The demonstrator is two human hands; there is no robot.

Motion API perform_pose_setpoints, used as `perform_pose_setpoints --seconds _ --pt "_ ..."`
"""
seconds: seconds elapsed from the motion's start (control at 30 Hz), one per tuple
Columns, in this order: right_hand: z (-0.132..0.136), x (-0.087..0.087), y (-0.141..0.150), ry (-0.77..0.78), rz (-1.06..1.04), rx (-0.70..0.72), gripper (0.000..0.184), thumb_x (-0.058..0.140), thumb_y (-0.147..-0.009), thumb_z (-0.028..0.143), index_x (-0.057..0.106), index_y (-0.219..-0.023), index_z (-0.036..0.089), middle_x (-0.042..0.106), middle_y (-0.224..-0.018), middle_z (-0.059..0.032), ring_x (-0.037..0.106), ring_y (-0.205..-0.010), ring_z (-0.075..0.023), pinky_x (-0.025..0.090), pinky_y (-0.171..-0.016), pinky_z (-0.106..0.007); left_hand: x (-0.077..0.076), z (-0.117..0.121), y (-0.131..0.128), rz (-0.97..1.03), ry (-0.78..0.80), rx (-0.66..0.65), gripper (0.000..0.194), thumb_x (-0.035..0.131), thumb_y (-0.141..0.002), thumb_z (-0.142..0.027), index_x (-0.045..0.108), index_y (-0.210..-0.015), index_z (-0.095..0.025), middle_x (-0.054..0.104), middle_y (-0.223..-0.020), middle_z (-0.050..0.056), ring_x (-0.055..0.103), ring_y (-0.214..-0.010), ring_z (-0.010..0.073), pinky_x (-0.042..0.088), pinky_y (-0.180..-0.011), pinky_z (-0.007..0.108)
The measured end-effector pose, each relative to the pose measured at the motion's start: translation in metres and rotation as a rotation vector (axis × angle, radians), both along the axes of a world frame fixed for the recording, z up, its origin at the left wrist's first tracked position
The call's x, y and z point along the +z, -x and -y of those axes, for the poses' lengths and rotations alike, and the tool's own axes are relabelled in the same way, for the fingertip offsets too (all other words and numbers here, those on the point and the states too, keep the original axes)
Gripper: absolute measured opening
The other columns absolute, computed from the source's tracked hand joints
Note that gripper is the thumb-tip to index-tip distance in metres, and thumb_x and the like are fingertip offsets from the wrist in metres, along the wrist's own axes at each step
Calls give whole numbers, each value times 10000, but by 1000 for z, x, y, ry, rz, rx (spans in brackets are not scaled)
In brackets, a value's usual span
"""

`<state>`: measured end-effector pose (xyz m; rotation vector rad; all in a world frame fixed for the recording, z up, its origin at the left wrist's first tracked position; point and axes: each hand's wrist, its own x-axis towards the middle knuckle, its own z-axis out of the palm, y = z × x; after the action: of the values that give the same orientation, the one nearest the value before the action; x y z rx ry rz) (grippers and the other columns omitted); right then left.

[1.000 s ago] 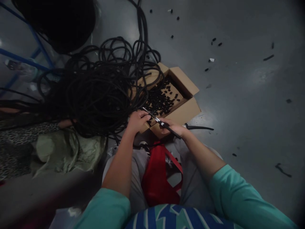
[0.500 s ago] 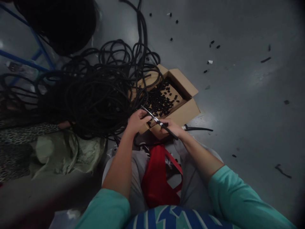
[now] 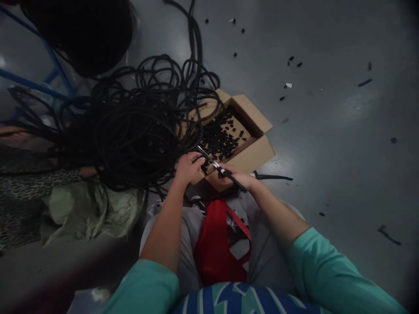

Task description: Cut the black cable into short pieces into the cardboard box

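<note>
My right hand is wrapped round a black-handled cutting tool, whose narrow silver blade points up and left. Whether it has one blade or two is hard to see. Just beside the blade tip, my left hand is closed at the near left corner of the cardboard box. Its fingers appear to pinch black cord, mostly hidden by the hand. Inside the box lie many short black pieces. A tangled heap of black cord reaches from the left up to the box and my left hand.
Another person's arm is at the left edge, by the cords. A dark round bulk stands behind the heap beside a blue frame. Black scraps are scattered on the grey floor. A red strap-like item hangs between my knees.
The blade and my right hand have shifted slightly right and down. At the far left, cords have been drawn outward, and the other person's arm now shows more. My left hand has barely moved.
</note>
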<state>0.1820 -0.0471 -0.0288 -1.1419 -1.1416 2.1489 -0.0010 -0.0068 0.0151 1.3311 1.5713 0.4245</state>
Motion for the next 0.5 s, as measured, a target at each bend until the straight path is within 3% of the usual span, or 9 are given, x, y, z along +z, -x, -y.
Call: perform_pose_setpoints --seconds 0.2,0.5 --pt "0 -1 4 -43 33 -29 551 575 -520 146 563 -1071 147 538 -755 14 473 -693 -126 378 -703 -271 9 0 -5 69 72 -12 151 508 -678 -278 539 -635 -137 502 -538 -31 396 -392 49 316 -430 201" --pt "-1 2 3 -99 -13 -63 520 617 -503 186 586 -1022 166 518 -756 13 449 -699 -128 365 -675 -255 9 5 -10 285 170 19 177 537 -683 -304 515 -611 -144 486 -517 -34 371 -366 35 272 -398 196"
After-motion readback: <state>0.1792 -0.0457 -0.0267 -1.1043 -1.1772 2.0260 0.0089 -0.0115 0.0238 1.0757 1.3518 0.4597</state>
